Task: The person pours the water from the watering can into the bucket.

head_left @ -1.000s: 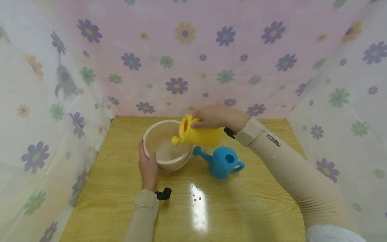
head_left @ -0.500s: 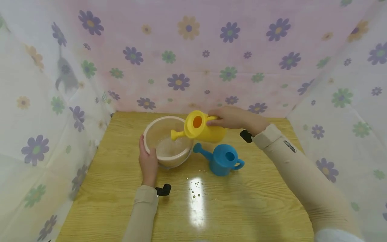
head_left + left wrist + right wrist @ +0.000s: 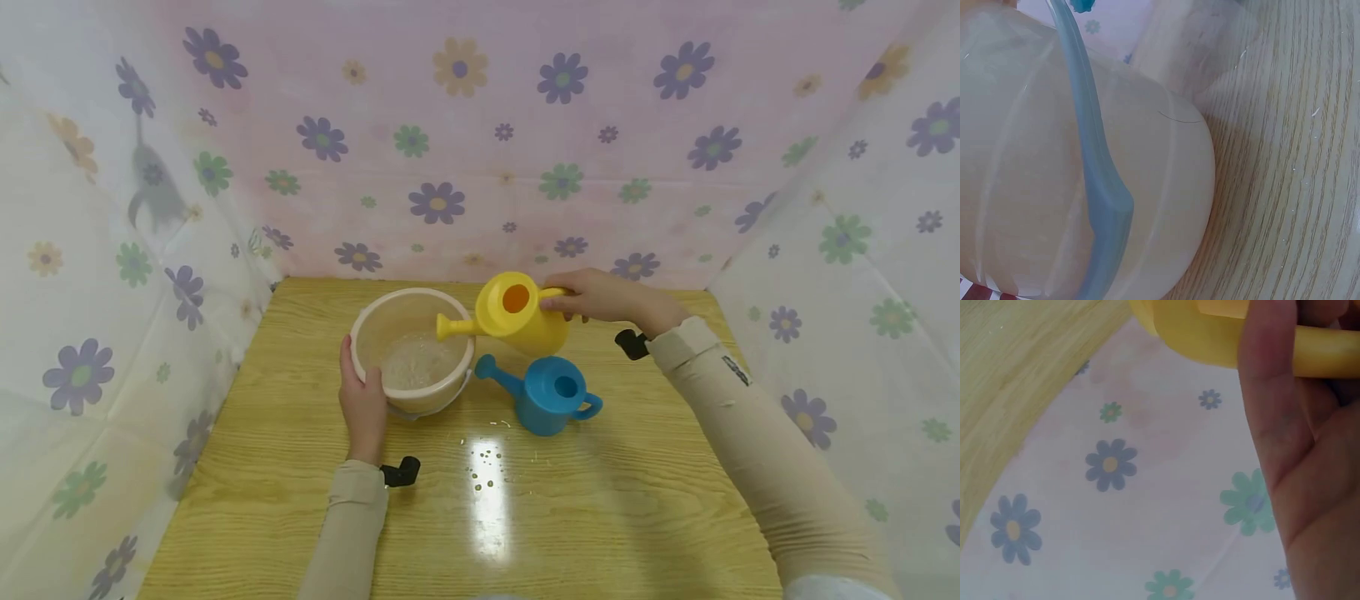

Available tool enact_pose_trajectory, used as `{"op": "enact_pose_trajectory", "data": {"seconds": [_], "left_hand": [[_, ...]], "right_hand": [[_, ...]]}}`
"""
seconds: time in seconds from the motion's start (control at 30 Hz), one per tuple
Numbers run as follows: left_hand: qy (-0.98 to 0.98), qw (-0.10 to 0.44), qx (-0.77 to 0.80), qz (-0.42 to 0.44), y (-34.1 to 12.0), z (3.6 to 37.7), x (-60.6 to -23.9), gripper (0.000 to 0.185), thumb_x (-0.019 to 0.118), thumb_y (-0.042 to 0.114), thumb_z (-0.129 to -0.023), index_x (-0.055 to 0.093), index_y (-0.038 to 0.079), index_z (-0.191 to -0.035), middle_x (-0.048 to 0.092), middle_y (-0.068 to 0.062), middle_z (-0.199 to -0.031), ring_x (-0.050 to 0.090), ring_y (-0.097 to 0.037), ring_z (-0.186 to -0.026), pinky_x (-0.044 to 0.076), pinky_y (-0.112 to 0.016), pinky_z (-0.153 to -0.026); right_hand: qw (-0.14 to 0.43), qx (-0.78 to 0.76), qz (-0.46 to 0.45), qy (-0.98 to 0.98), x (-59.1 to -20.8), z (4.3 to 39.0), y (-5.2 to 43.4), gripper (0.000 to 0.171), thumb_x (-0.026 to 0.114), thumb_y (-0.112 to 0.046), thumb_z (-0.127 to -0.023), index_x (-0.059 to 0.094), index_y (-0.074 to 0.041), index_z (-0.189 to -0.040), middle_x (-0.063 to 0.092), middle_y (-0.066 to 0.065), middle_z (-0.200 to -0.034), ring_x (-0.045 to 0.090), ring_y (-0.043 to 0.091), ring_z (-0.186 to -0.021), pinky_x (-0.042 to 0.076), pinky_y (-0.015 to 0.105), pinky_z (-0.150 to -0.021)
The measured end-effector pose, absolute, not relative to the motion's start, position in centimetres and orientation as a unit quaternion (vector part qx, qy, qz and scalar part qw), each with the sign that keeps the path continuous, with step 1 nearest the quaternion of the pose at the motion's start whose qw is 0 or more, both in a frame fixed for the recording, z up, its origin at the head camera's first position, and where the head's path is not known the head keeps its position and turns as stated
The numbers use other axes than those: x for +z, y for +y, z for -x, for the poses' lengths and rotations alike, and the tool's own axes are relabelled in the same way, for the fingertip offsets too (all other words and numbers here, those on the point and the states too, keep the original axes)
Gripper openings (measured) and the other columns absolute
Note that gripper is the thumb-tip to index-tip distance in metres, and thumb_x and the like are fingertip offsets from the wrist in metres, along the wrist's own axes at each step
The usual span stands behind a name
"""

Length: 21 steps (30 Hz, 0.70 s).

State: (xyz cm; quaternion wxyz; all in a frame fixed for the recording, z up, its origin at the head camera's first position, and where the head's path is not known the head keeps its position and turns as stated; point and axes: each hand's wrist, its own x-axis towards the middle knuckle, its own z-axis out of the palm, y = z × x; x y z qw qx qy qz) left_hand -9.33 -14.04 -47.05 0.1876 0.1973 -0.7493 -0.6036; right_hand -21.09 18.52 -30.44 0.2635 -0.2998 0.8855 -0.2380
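Fingers (image 3: 1272, 394) of the right hand (image 3: 600, 296) curl around the handle of a yellow watering can (image 3: 521, 317), holding it in the air with its spout over the rim of a bucket. The left hand (image 3: 363, 404) wraps the near side of that bucket, thumb up against the rim, steadying it.

From largest to smallest: a wooden table (image 3: 637, 500) with a glossy top fills the lower scene, and a flower-printed curtain (image 3: 450, 125) in pink and white closes it in on three sides. On the table stands the pale, translucent bucket (image 3: 375, 321), round and open at the top, with a blue-grey bail handle (image 3: 1100, 206) hanging down its side in the left wrist view. Something pale and grainy or foamy lies in its bottom; what it is cannot be told. Just right of the bucket a blue watering can (image 3: 551, 400) stands upright, spout toward the bucket; its inside is not visible. The yellow can is nearly level, fill hole facing up; whether anything remains in it cannot be seen. A few small droplets or specks (image 3: 483, 475) lie on the table near the glare.

Both cans look like small, stiff, light plastic toys, probably easy to tip; the loop handle at the back seems the sure place to hold. The bucket looks thin-walled and light, likely to slide unless braced.
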Motion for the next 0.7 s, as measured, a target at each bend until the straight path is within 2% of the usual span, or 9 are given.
{"op": "enact_pose_trajectory", "data": {"seconds": [0.17, 0.37, 0.5, 0.7], "left_hand": [[-0.747, 0.191, -0.606, -0.195, -14.1, 9.3, -47.1, 0.062, 0.042, 0.01, -0.085, 0.025, 0.035, -0.14, 0.033, 0.006, -0.139, 0.039, -0.02, -0.12, 0.04, -0.039, -0.09], [-0.746, 0.188, -0.609, -0.193, -14.1, 9.3, -47.3, 0.064, 0.042, 0.01, -0.085, 0.024, 0.041, -0.138, 0.033, 0.006, -0.14, 0.039, -0.021, -0.12, 0.039, -0.04, -0.091], [-0.747, 0.183, -0.609, -0.193, -14.1, 9.3, -47.2, 0.064, 0.041, 0.011, -0.085, 0.023, 0.044, -0.137, 0.033, 0.007, -0.14, 0.039, -0.02, -0.12, 0.038, -0.04, -0.092], [-0.746, 0.183, -0.609, -0.195, -14.1, 9.2, -47.0, 0.064, 0.041, 0.01, -0.085, 0.023, 0.045, -0.136, 0.032, 0.008, -0.14, 0.039, -0.019, -0.119, 0.038, -0.039, -0.092]], "right_hand": [[0.283, -0.267, 0.285, 0.876, -30.7, 21.3, 19.4, 0.031, 0.046, -0.041, -0.089, 0.055, -0.02, -0.109, 0.058, 0.006, -0.094, 0.053, 0.021, -0.084, 0.049, 0.034, -0.07], [0.301, -0.294, 0.287, 0.861, -31.3, 21.8, 20.5, 0.026, 0.046, -0.034, -0.091, 0.056, -0.014, -0.105, 0.056, 0.013, -0.097, 0.052, 0.022, -0.088, 0.046, 0.041, -0.08], [0.311, -0.304, 0.287, 0.854, -32.0, 22.4, 21.4, 0.028, 0.046, -0.035, -0.091, 0.056, -0.014, -0.106, 0.056, 0.009, -0.1, 0.053, 0.022, -0.095, 0.045, 0.039, -0.083], [0.316, -0.32, 0.262, 0.854, -32.6, 22.5, 22.3, 0.028, 0.046, -0.034, -0.091, 0.056, -0.013, -0.106, 0.057, 0.011, -0.1, 0.054, 0.021, -0.095, 0.044, 0.039, -0.085]]}}
